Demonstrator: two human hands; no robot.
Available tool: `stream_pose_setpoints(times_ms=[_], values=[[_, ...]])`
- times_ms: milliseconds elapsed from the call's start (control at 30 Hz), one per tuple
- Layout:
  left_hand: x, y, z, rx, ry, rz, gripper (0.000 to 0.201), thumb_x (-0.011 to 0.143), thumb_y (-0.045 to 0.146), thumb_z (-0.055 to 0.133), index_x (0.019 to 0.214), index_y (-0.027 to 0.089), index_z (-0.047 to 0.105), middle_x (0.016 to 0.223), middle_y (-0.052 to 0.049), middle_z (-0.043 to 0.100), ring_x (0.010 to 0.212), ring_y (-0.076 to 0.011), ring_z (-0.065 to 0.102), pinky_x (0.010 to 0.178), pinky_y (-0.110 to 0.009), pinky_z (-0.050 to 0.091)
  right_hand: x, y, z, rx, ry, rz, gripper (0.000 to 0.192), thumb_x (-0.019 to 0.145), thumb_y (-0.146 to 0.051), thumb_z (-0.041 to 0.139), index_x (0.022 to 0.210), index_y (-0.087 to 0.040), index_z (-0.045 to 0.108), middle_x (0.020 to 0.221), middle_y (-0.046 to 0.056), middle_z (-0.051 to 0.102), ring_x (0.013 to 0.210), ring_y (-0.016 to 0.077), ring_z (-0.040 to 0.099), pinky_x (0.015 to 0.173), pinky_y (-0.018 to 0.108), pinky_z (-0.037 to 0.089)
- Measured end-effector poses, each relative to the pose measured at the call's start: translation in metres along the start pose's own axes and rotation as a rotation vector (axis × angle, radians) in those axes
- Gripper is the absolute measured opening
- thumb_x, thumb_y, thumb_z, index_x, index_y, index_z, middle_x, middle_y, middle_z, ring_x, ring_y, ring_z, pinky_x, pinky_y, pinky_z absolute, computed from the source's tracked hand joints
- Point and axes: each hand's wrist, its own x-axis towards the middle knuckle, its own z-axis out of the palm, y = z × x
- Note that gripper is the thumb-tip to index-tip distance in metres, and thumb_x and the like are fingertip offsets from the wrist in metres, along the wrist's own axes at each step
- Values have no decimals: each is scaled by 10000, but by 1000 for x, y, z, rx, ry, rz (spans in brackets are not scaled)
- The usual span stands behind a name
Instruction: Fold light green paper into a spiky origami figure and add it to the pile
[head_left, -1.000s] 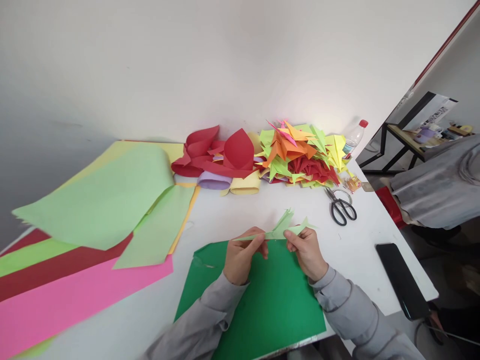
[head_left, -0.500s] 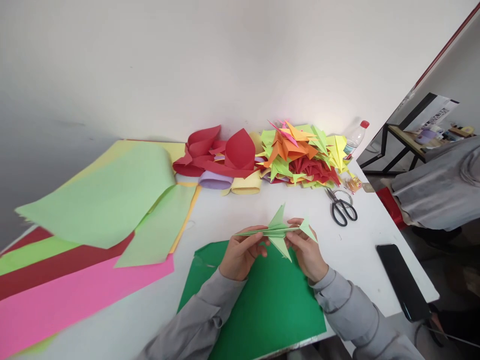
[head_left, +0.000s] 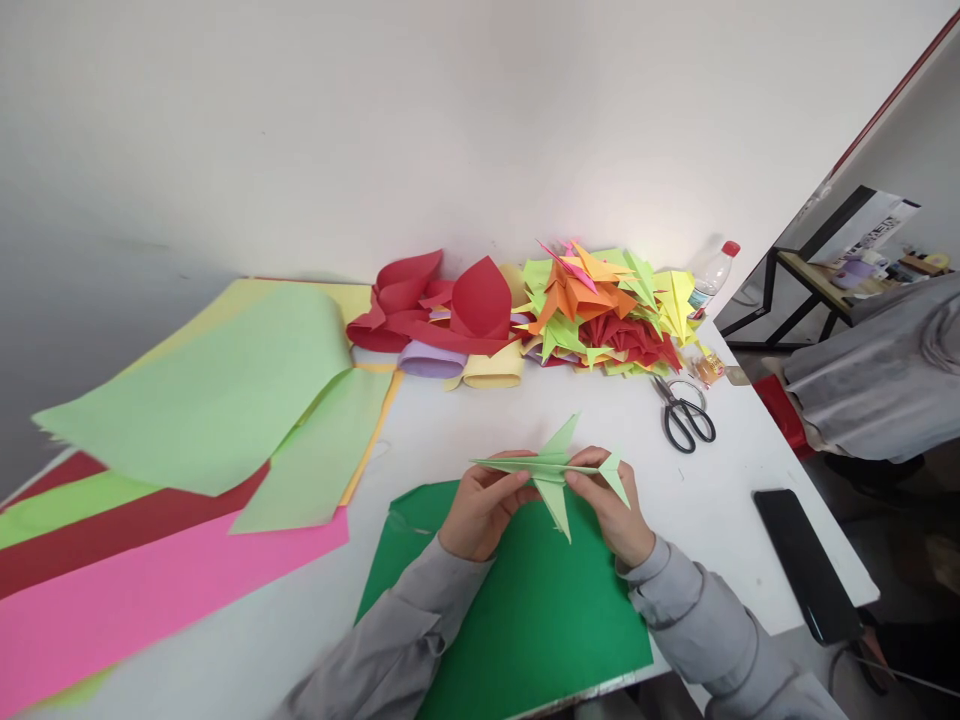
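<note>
I see both hands pinching a light green paper plane (head_left: pixel 553 468) above the near part of the table (head_left: pixel 480 420). The left hand (head_left: pixel 480 508) has its grip pressed together on the plane's body toward the pointed nose, which juts out to the left. The right hand (head_left: pixel 615 505) has its grip pinched on the tail end, where a small fin sticks up. One wing points up and away from me, the other hangs down toward me between the two hands. The plane is held clear of the surface, over the far edge of a dark green sheet (head_left: pixel 525 610) that lies flat under my wrists. Both forearms wear grey sleeves.

To the left, large sheets overlap: pale green paper (head_left: pixel 225 390) on top, with yellow, red and pink sheets (head_left: pixel 150 590) beneath and nearer me. At the back of the table, against the wall, lies a heap of folded paper shapes (head_left: pixel 600 310) in orange, lime, yellow and red, with curled red paper (head_left: pixel 442 300) and lilac and cream rolls beside it. A plastic bottle (head_left: pixel 709 275) with a red cap stands behind the heap. Black scissors (head_left: pixel 684 412) lie to the right of the hands, well apart from them, and a black phone (head_left: pixel 806 560) rests near the right table edge.
</note>
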Motion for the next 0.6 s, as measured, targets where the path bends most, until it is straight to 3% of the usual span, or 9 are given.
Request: stream_pose_setpoints(times_ms=[100,333,600], values=[[-1,0,1,10,-9,-6,326,476,231,903,767,167,771,719,-53,760,697,-200,702,656,-295,599,0,1,1,7,24,0,173,748,-348,720,757,-191,647,656,-16,604,607,130,552,564,255,466],[-1,-4,-3,19,14,-6,364,464,208,910,795,174,762,723,-38,758,712,-188,701,682,-286,586,1,8,1,-79,64,-40,141,693,-284,765,806,-207,734,791,25,656,732,171,628,639,285,516],[1,-5,-5,29,-50,6,295,545,208,869,817,167,762,795,-67,766,781,-236,706,735,-351,583,-1,6,1,-115,117,-105,56,694,-259,763,702,-207,742,686,16,635,649,164,611,599,297,495]])
